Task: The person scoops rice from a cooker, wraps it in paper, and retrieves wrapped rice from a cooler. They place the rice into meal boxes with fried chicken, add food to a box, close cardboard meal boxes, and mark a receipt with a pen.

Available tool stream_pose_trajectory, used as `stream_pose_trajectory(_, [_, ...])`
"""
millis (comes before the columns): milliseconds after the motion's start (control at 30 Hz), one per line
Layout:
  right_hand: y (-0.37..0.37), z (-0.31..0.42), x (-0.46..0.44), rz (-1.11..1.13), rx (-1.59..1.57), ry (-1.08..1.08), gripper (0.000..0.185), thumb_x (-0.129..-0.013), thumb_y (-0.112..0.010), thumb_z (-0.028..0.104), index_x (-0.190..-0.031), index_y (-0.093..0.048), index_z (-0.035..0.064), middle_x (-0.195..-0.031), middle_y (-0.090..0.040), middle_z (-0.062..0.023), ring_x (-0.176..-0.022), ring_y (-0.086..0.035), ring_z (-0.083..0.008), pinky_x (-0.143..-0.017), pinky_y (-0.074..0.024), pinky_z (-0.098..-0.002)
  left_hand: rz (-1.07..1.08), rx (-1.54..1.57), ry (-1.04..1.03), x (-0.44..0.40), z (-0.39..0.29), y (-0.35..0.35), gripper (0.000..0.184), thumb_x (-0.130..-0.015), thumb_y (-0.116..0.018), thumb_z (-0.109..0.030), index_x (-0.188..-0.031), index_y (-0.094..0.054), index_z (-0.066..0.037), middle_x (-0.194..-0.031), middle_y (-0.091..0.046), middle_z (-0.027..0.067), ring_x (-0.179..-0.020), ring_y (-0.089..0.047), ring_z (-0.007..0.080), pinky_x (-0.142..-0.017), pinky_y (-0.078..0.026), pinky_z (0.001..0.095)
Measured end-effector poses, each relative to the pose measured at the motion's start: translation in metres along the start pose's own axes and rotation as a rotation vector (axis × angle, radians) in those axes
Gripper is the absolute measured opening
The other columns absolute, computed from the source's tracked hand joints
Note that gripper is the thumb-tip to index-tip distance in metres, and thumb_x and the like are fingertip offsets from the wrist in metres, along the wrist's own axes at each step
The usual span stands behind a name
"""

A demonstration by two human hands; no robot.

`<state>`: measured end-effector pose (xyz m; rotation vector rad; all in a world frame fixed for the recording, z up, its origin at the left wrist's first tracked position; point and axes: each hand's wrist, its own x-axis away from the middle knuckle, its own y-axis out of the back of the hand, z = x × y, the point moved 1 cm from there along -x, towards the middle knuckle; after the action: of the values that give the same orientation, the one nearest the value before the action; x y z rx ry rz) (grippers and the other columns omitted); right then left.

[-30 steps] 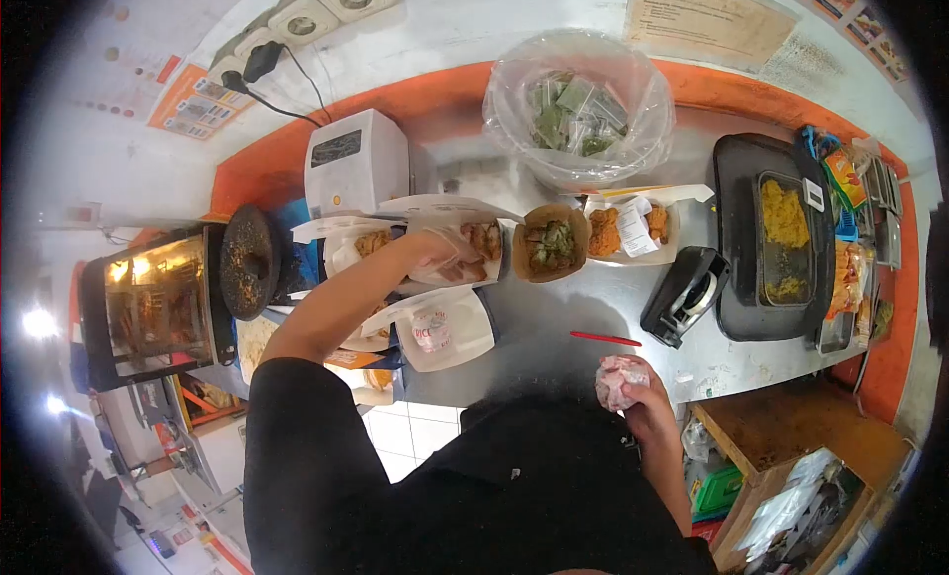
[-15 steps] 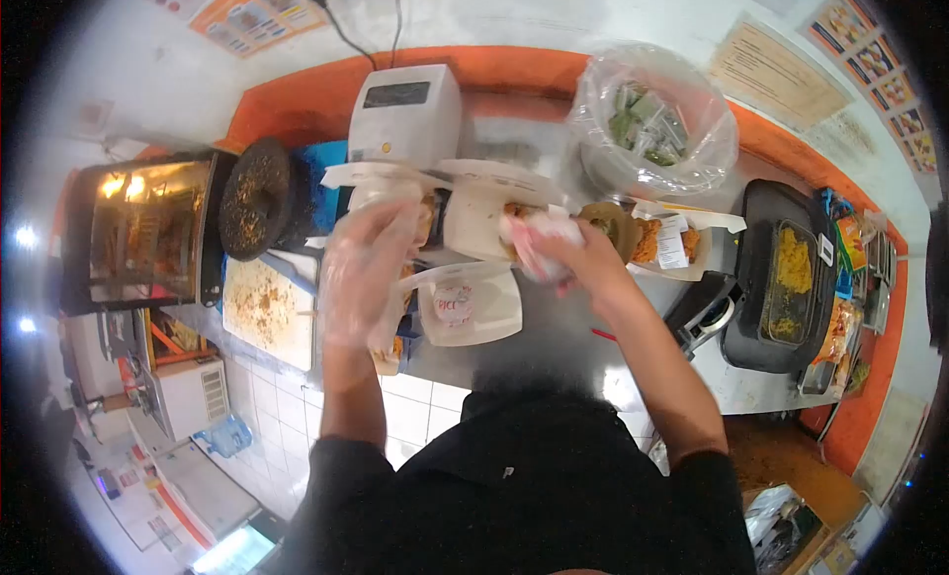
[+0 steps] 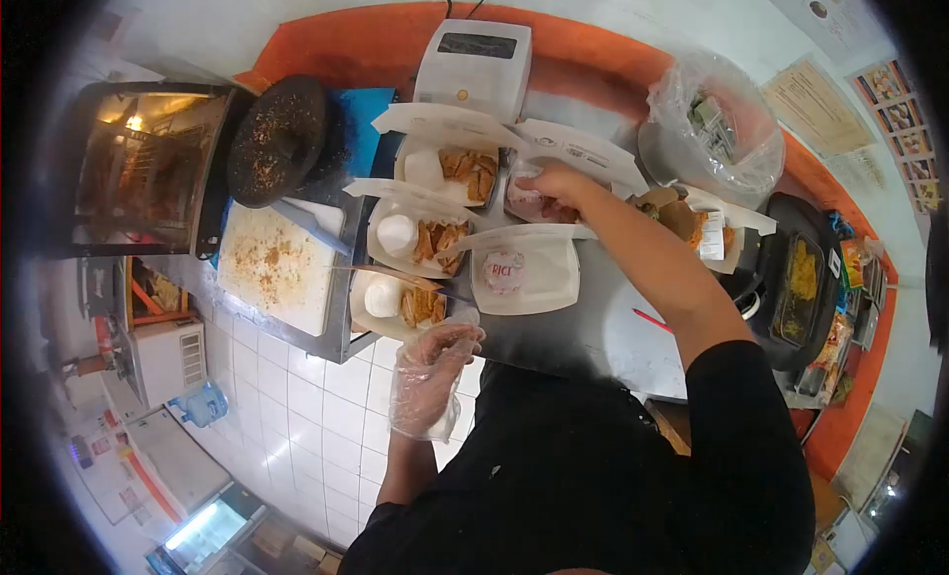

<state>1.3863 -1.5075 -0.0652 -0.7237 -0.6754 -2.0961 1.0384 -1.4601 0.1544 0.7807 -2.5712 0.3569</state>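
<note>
My right hand [image 3: 561, 187] reaches into an open paper food box, its fingers on a wrapped rice packet [image 3: 524, 182] with pink print. The hand hides part of the packet. My left hand [image 3: 435, 362], in a clear plastic glove, hovers at the counter's front edge, fingers loosely curled with nothing visible in them. Just right of it stands an open box [image 3: 551, 283] holding a round packet printed with red letters [image 3: 504, 272]. Up and left of it are boxes with white rice mounds [image 3: 397, 236] and sliced brown fried pieces [image 3: 438, 245].
Left are a crumb-covered cutting board [image 3: 272, 264], a knife [image 3: 314, 226], a dark round lid [image 3: 277, 140] and a lit glass cabinet [image 3: 148, 175]. A label printer [image 3: 474, 69] stands behind. To the right are a plastic-lined bin [image 3: 727, 130], a box with a receipt [image 3: 712, 236] and a black tray [image 3: 796, 288].
My right hand has brought the wrapped packet down into the back box. My gloved left hand has dropped toward the counter's front edge, uncovering the filled boxes. The view has shifted.
</note>
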Motion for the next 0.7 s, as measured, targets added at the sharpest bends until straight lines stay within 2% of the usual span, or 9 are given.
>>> stream_pose_trajectory(67, [0.009,-0.003,0.007,0.038,0.005,-0.043,0.056,-0.087,-0.069,0.044,-0.124,-0.060,0.0037,-0.123,-0.056,-0.0170,-0.094,-0.061,-0.0293,-0.054,-0.0552,-0.0405,0.039,-0.009,-0.012,0.000,0.002,0.007,0.019,-0.093,-0.063,-0.007,-0.110,-0.064,0.001,-0.105,-0.069,0.0103,-0.088,-0.064,0.0153,-0.079,-0.050,0.0276])
stream_pose_trajectory(133, [0.020,0.040,0.070,-0.012,0.035,0.132,0.049,-0.090,-0.067,0.041,-0.120,-0.062,0.0029,-0.112,-0.062,-0.0126,-0.091,-0.062,-0.0226,-0.057,-0.0536,-0.0337,0.101,-0.171,-0.135,-0.007,0.002,0.012,0.019,-0.094,-0.061,-0.007,-0.110,-0.065,0.001,-0.104,-0.069,0.0093,-0.089,-0.064,0.0161,-0.080,-0.050,0.0284])
stream_pose_trajectory(167, [0.025,0.047,0.092,-0.058,0.036,0.115,0.049,-0.090,-0.067,0.041,-0.120,-0.062,0.0029,-0.112,-0.062,-0.0126,-0.091,-0.062,-0.0226,-0.057,-0.0536,-0.0337,0.129,-0.225,-0.057,-0.008,-0.007,0.011,0.035,-0.091,-0.065,-0.012,-0.124,-0.060,-0.001,-0.109,-0.067,0.0068,-0.095,-0.063,0.0156,-0.091,-0.047,0.0323])
stream_pose_trajectory(200, [0.027,0.052,0.112,-0.178,0.036,0.210,0.045,-0.090,-0.067,0.038,-0.117,-0.063,0.0024,-0.106,-0.064,-0.0089,-0.089,-0.061,-0.0182,-0.057,-0.0515,-0.0303,0.172,-0.214,-0.060,-0.009,-0.003,0.007,0.035,-0.091,-0.065,-0.012,-0.124,-0.060,-0.001,-0.109,-0.067,0.0068,-0.095,-0.063,0.0156,-0.091,-0.047,0.0323])
stream_pose_trajectory(267, [0.027,0.053,0.169,-0.356,-0.105,0.402,0.038,-0.091,-0.066,0.033,-0.113,-0.065,0.0021,-0.097,-0.066,-0.0023,-0.085,-0.058,-0.0107,-0.060,-0.0483,-0.0255,0.204,0.048,-0.198,-0.008,0.004,0.003,0.062,-0.087,-0.070,-0.021,-0.142,-0.046,-0.004,-0.128,-0.060,0.0078,-0.114,-0.057,0.0176,-0.102,-0.039,0.0362])
stream_pose_trajectory(300, [0.017,0.047,0.205,-0.410,-0.250,0.500,0.034,-0.092,-0.066,0.029,-0.111,-0.065,0.0023,-0.093,-0.066,0.0006,-0.082,-0.056,-0.0077,-0.063,-0.0472,-0.0240,0.252,0.043,-0.090,-0.010,-0.001,-0.004,0.086,-0.082,-0.072,-0.030,-0.153,-0.028,-0.007,-0.148,-0.043,0.0098,-0.134,-0.042,0.0211,-0.111,-0.030,0.0391])
stream_pose_trajectory(467, [-0.030,-0.012,0.320,-0.262,-0.415,0.728,0.029,-0.087,-0.071,0.017,-0.112,-0.066,0.0038,-0.099,-0.065,-0.0018,-0.087,-0.056,-0.0114,-0.081,-0.0452,-0.0271,0.553,0.159,0.065,-0.020,0.020,-0.042,0.094,-0.080,-0.074,-0.049,-0.150,-0.031,-0.004,-0.157,-0.029,0.0125,-0.144,-0.027,0.0276,-0.113,-0.030,0.0489])
stream_pose_trajectory(533, [-0.029,-0.035,0.341,-0.231,-0.159,0.833,0.035,-0.083,-0.075,0.014,-0.115,-0.066,0.0041,-0.112,-0.062,-0.0047,-0.096,-0.054,-0.0132,-0.086,-0.0437,-0.0292,0.885,0.344,0.188,-0.011,0.019,-0.059,0.098,-0.079,-0.071,-0.058,-0.150,-0.031,-0.004,-0.157,-0.028,0.0132,-0.144,-0.027,0.0304,-0.113,-0.030,0.0510])
stream_pose_trajectory(700, [-0.009,-0.111,0.351,-0.271,-0.309,0.717,0.043,-0.077,-0.079,0.011,-0.118,-0.066,0.0051,-0.114,-0.059,-0.0049,-0.099,-0.052,-0.0135,-0.088,-0.0413,-0.0293,0.935,0.147,0.298,0.008,0.016,-0.096,0.107,-0.073,-0.073,-0.061,-0.151,-0.029,-0.002,-0.157,-0.026,0.0138,-0.144,-0.026,0.0317,-0.113,-0.027,0.0549])
